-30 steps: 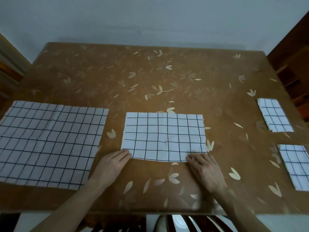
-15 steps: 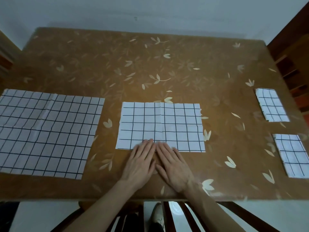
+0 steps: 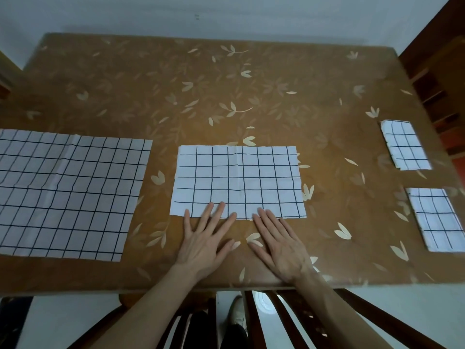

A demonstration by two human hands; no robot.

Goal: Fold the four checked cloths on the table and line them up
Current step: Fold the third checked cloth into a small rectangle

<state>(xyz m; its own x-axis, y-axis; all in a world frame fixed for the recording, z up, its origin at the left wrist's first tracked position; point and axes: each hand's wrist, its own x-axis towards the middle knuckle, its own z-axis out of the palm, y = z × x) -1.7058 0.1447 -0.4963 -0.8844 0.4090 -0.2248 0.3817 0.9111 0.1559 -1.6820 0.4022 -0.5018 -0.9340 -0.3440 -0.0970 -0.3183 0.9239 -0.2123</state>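
Now both hands, left hand (image 3: 203, 241) and right hand (image 3: 279, 244), lie flat with fingers spread, fingertips touching the half-folded cloth (image 3: 237, 181) just ahead on the desk (image 3: 226, 84).

Home dining room, leaf-patterned table (image 3: 251, 79), wooden chair (image 3: 289, 321) tucked beneath, plain pale wall (image 3: 226, 11)

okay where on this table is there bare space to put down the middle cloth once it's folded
The whole far half of the table is bare, beyond all four cloths. A bare strip also lies between the half-folded middle cloth and the two folded cloths at the right edge. The near edge is crowded: both hands lie there, beside the unfolded cloth.
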